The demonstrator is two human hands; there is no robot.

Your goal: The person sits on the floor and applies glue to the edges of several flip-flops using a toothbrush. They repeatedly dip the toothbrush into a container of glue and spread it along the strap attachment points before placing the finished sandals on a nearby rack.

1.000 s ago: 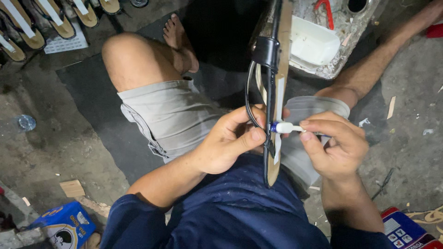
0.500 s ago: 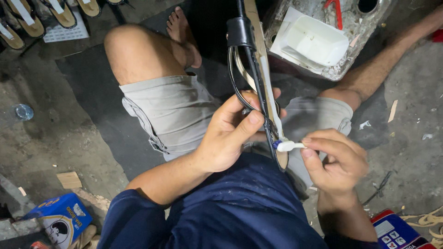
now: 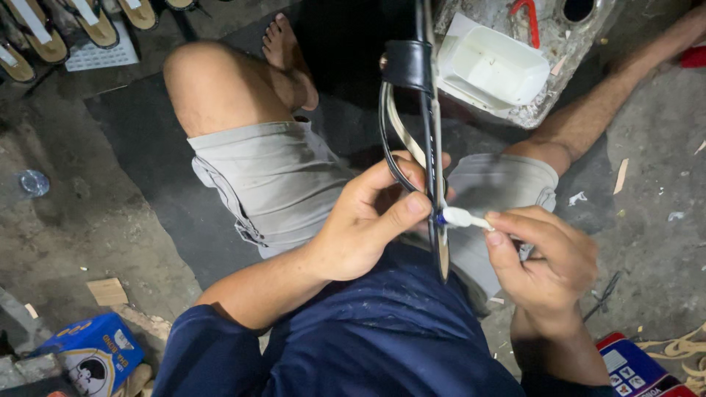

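Far left, sandals (image 3: 44,37) are lying in a row on the concrete floor (image 3: 81,213), a pale ribbed mat (image 3: 99,53) just beside them. A small clear round object (image 3: 33,182) is sitting on the floor at the left edge. Near left, a blue printed box (image 3: 92,353) is resting on the floor, a scrap of cardboard (image 3: 108,292) just beyond it.

The person is sitting on a dark mat (image 3: 140,117), left knee bent up, grey shorts (image 3: 268,180), navy shirt (image 3: 368,331).

Centre: left hand (image 3: 364,228) is gripping a sandal sole (image 3: 439,184) held on edge, thumb pressing the near side, fingers wrapping behind. The sole is running from near the lap away toward the far side, a black strap (image 3: 407,65) looping around its far part and a thin black loop (image 3: 387,140) curving down to the hand.

Right of the sole, right hand (image 3: 548,261) is pinching a small white tube (image 3: 463,217) between thumb and fingers, its blue tip touching the sole's edge just beside the left thumb.

Far right, a white plastic tray (image 3: 500,68) is sitting on a rough grey block (image 3: 559,44) with something red (image 3: 531,18) on it. The right leg is stretching away to the far right. Near right, a red and blue printed box (image 3: 632,367) is lying on the floor, tan cord (image 3: 680,345) beside it.
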